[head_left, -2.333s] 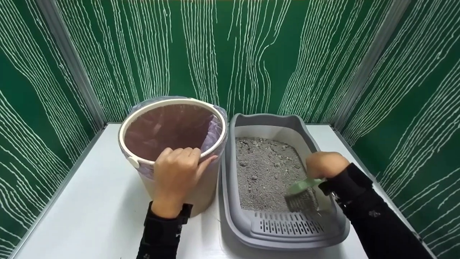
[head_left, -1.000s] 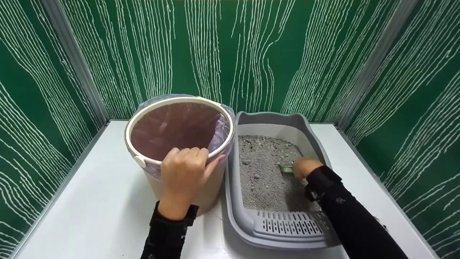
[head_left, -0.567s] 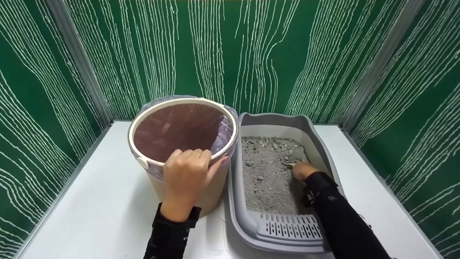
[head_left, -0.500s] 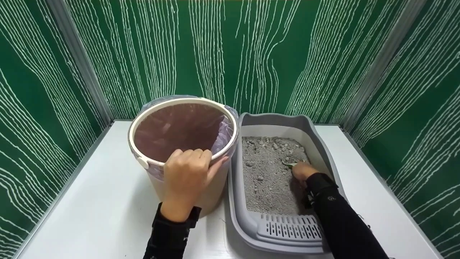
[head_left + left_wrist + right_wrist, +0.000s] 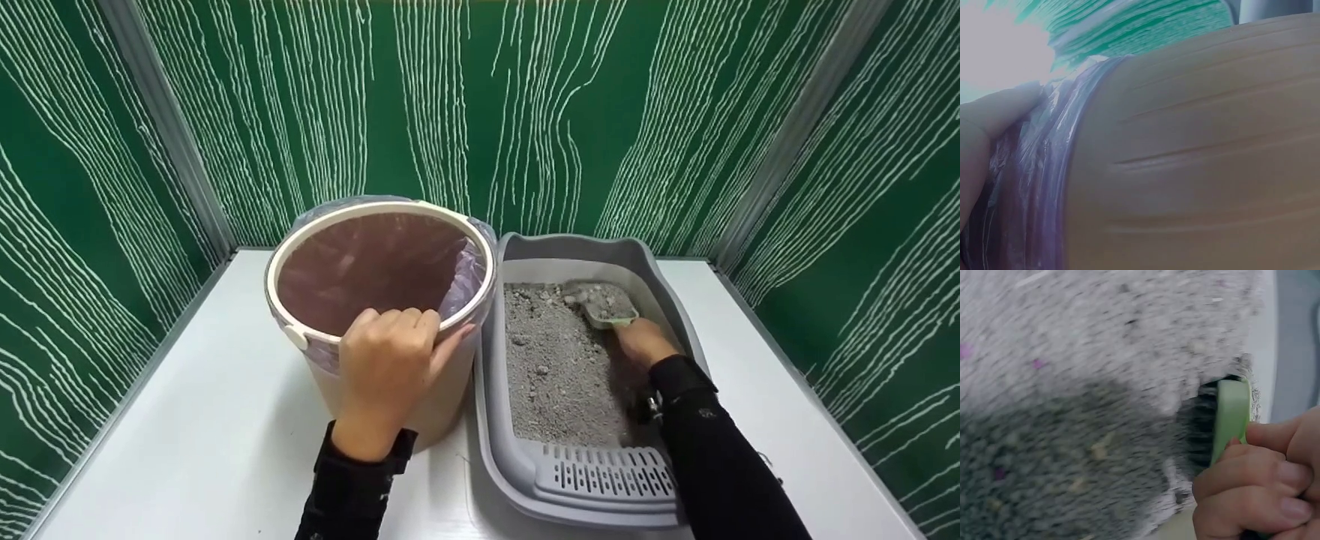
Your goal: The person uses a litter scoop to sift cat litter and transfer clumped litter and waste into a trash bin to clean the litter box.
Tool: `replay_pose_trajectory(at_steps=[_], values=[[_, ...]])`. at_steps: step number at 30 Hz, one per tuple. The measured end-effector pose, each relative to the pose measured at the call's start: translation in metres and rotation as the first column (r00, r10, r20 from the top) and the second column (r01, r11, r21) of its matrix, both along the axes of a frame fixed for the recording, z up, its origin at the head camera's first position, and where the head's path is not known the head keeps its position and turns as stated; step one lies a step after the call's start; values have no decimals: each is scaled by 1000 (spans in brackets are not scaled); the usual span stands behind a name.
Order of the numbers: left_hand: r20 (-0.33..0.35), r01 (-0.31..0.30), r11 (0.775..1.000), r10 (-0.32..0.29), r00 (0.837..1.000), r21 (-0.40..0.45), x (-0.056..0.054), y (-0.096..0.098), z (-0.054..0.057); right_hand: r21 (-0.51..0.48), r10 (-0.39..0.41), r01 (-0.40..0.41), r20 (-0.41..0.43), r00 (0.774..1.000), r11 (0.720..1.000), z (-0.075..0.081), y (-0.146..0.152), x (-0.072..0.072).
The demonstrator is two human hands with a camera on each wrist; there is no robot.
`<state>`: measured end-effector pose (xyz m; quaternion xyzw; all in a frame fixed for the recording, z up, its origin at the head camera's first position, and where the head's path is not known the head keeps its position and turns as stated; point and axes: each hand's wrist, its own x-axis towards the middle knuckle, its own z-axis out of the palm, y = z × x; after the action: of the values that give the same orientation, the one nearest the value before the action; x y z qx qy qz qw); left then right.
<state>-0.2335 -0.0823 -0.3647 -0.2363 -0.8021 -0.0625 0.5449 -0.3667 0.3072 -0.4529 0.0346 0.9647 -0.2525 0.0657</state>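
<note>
My left hand (image 5: 386, 367) grips the near rim of a beige trash bin (image 5: 442, 405) lined with a purplish plastic bag (image 5: 466, 277). In the left wrist view, its thumb (image 5: 1008, 107) lies over the folded bag edge. My right hand (image 5: 643, 343) holds the handle of a green litter scoop (image 5: 611, 321) inside the grey litter box (image 5: 491, 405). Clumps and litter lie in the scoop, near the box's far right part. In the right wrist view the scoop's green edge (image 5: 1231, 410) and dark slots show beside the curled fingers, blurred by motion.
Grey litter (image 5: 559, 382) with scattered clumps covers the box floor. A slotted step (image 5: 611, 472) forms the box's near end. Bin and box stand side by side on a white table (image 5: 187, 390), enclosed by green walls (image 5: 420, 112) with white lines.
The right hand has carried the scoop from the box's near right side into the litter farther back; its bowl now shows, loaded with litter and clumps. The left hand stays on the bin rim.
</note>
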Motion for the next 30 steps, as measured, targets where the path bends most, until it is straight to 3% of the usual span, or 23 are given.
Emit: replay_pose_trajectory(at_steps=[7, 18, 30], values=[[11, 4, 1000, -4, 1000, -3, 1, -2, -1, -189, -41, 31, -46, 998, 981, 12, 2, 3], [6, 23, 1000, -23, 1000, 13, 0, -1, -1, -74, -27, 15, -158, 987, 997, 20, -2, 11], [12, 18, 1000, -18, 1000, 11, 0, 0, 0, -101, -42, 24, -183, 982, 995, 18, 0, 10]])
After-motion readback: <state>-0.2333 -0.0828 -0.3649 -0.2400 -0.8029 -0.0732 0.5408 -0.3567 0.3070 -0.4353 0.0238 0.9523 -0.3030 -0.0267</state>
